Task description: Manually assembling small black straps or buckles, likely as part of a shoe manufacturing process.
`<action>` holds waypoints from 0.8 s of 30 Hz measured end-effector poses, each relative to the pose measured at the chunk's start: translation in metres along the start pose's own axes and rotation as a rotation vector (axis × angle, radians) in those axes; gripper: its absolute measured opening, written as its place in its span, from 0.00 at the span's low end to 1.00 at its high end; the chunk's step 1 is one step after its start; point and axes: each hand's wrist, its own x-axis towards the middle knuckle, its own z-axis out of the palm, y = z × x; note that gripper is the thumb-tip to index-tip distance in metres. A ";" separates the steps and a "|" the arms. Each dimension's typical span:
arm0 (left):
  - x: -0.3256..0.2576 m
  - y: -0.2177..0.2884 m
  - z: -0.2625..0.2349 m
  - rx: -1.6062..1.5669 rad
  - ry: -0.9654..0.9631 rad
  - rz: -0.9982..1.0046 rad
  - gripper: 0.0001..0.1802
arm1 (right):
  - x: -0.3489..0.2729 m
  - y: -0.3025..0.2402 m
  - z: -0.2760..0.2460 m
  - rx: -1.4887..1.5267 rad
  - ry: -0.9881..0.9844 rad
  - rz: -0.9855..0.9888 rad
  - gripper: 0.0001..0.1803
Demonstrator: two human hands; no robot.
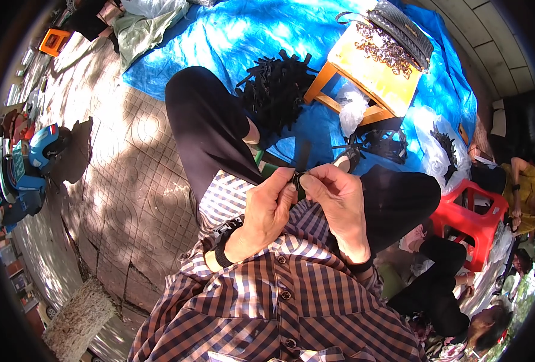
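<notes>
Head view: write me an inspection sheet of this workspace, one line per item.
Surface: blue tarp spread over patterned paving; the person sits with crossed legs.
Job's things: a black strap pinched between both hands at lap level.
Clutter: pile of black straps on the tarp; small yellow-topped wooden stool carrying metal rings; white plastic bags; red plastic stool.
Grippers: left hand and right hand both closed on the strap, fingertips meeting.
Cables: nothing seen.
Surroundings: blue scooter parked at left; other people seated at right.
</notes>
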 end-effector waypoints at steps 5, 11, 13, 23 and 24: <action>0.003 0.002 0.000 0.055 -0.007 0.066 0.07 | 0.001 0.003 -0.001 -0.004 0.023 0.010 0.08; 0.009 0.009 -0.006 0.067 -0.076 0.083 0.13 | 0.000 0.010 0.003 0.092 0.087 -0.034 0.08; 0.014 0.008 -0.004 0.069 0.020 0.209 0.16 | 0.003 0.011 0.005 0.161 0.087 -0.038 0.09; 0.005 -0.002 -0.008 -0.332 -0.154 -0.199 0.11 | 0.003 0.011 -0.006 0.068 0.153 -0.202 0.14; 0.004 -0.002 -0.008 -0.298 -0.172 -0.168 0.13 | 0.003 0.003 -0.004 0.014 0.120 -0.164 0.13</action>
